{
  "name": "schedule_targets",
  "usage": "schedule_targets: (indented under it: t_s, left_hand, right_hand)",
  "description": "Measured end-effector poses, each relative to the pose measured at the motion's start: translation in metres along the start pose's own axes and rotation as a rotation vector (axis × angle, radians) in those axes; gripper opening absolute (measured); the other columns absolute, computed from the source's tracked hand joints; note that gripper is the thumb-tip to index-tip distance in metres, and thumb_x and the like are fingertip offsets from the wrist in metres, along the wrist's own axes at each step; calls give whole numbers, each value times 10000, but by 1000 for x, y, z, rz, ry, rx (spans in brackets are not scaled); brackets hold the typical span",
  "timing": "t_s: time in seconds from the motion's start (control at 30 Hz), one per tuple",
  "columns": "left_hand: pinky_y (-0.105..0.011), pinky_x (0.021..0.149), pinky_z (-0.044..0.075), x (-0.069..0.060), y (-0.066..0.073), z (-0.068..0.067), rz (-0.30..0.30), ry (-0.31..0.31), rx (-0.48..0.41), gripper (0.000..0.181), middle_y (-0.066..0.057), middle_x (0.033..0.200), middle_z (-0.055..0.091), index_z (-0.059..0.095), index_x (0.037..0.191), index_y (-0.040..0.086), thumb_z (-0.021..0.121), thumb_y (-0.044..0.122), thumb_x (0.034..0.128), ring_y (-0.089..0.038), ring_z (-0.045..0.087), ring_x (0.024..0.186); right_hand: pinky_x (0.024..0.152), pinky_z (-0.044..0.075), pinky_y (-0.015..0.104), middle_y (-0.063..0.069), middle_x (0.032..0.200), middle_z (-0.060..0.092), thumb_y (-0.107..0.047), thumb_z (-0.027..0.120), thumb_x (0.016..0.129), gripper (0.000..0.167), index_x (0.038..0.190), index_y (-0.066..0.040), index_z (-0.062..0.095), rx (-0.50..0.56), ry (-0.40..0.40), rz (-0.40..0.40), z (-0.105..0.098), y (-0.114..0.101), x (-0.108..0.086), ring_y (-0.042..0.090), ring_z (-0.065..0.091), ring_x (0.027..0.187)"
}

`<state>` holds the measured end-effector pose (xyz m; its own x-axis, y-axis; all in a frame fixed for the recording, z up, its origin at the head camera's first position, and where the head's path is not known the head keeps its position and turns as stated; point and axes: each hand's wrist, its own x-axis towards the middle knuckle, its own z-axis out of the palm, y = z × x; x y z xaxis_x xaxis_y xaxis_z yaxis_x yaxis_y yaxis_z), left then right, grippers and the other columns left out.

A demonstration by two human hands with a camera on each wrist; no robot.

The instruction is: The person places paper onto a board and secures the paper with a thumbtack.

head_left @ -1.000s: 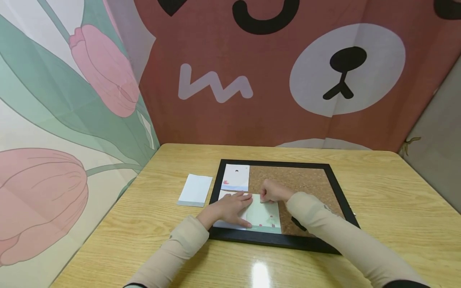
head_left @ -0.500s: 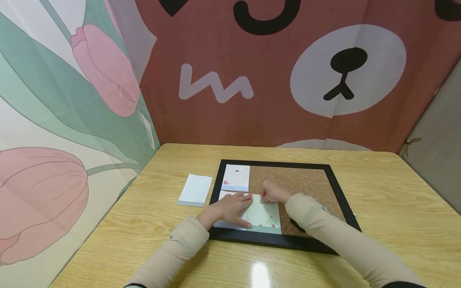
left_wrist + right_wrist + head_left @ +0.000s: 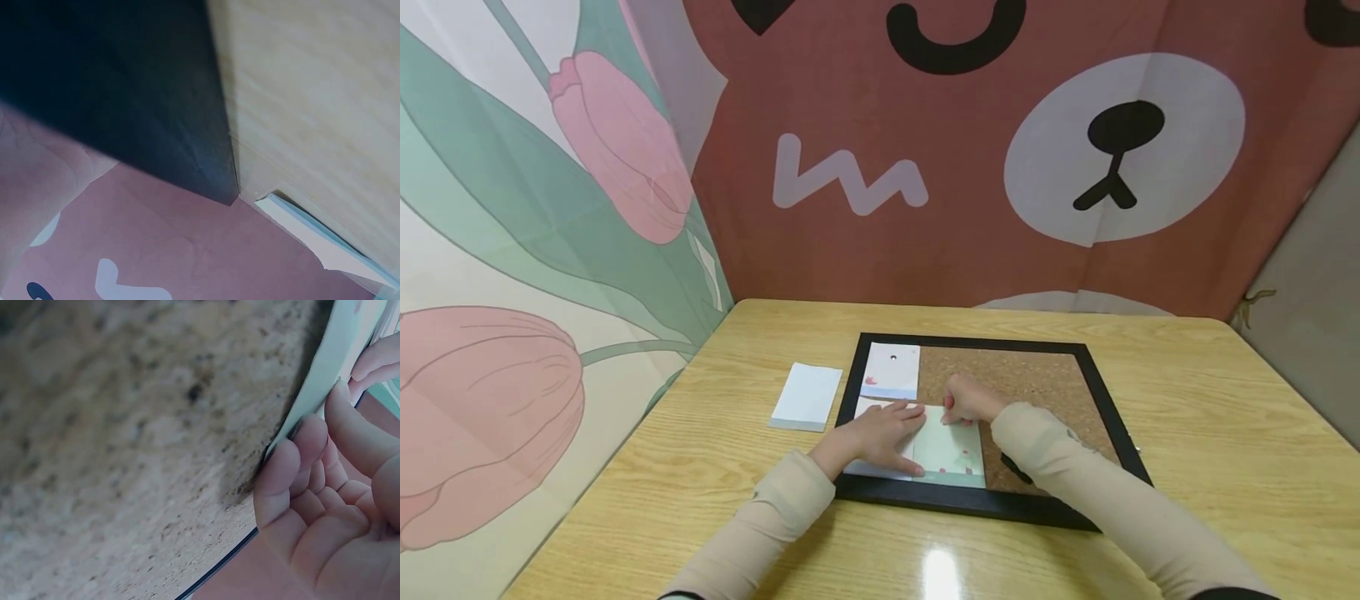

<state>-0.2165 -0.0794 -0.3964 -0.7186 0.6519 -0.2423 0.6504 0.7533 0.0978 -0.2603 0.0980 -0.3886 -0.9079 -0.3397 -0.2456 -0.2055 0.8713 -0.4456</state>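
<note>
A pale green sheet point(image 3: 951, 450) with small red marks lies on the cork board point(image 3: 1022, 375), beside a white sheet point(image 3: 868, 468). Spread over both sheets rests the left hand point(image 3: 880, 435), fingers extended. The right hand point(image 3: 973, 400) is at the green sheet's upper part with its fingers curled. In the right wrist view, its thumb point(image 3: 359, 428) presses on the green sheet point(image 3: 319, 378) and the curled fingertips touch near the sheet's edge; anything under the thumb is hidden. Another white sheet point(image 3: 891, 371) with a dark dot lies at the board's upper left.
A black frame point(image 3: 970, 500) surrounds the cork. Left of it, a white pad point(image 3: 807, 397) lies on the wooden table point(image 3: 700, 467). A dark object point(image 3: 1015, 468) is partly hidden under the right wrist. Printed cloths point(image 3: 865, 250) hang behind and at the left.
The right wrist and forearm have shifted slightly left and turned a little, while the fingers stay at the same place on the green sheet. The left hand has not visibly moved.
</note>
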Motion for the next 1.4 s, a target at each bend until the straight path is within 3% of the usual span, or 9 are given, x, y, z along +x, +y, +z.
schedule_targets:
  t_s: [0.47, 0.7, 1.1, 1.23, 1.4]
  left_hand:
    - [-476, 1012, 207, -2, 0, -2, 4, -1, -19, 829, -7, 1457, 218, 298, 1402, 108, 565, 579, 773, -227, 146, 1331]
    - [-473, 1009, 219, -2, 0, -2, 8, 3, -13, 830, -9, 1453, 228, 299, 1401, 107, 562, 582, 773, -231, 156, 1328]
    - [-474, 1007, 221, 0, -1, 1, 16, 19, 10, 835, -7, 1454, 224, 295, 1403, 111, 545, 599, 773, -233, 159, 1327]
    - [-478, 1006, 222, 0, 0, 1, 17, 21, 15, 835, -5, 1452, 230, 300, 1402, 111, 548, 600, 771, -229, 160, 1327]
    - [-478, 1007, 218, -1, 0, 0, 15, 12, 7, 832, -6, 1455, 225, 303, 1401, 112, 557, 592, 770, -229, 155, 1329]
  right_hand:
    - [405, 361, 182, 32, 589, 528, -117, 699, 773, 105, 748, -49, 624, 4, 0, -10, -1, 2, -1, 97, 442, 456]
    - [516, 439, 251, 26, 689, 575, -128, 708, 768, 119, 801, -36, 640, -38, 52, -72, 1, 3, -8, 133, 520, 561]
    - [777, 459, 415, 131, 1044, 613, -157, 777, 686, 417, 1047, 2, 640, -119, 41, -152, 0, 4, -30, 268, 568, 925]
    - [815, 437, 440, 149, 1061, 600, -187, 793, 664, 471, 1061, 13, 635, -159, 46, -144, 0, 6, -36, 308, 530, 1000]
    - [807, 429, 433, 139, 1050, 577, -242, 797, 657, 514, 1078, -1, 625, -202, 36, -148, 0, 10, -42, 293, 508, 985]
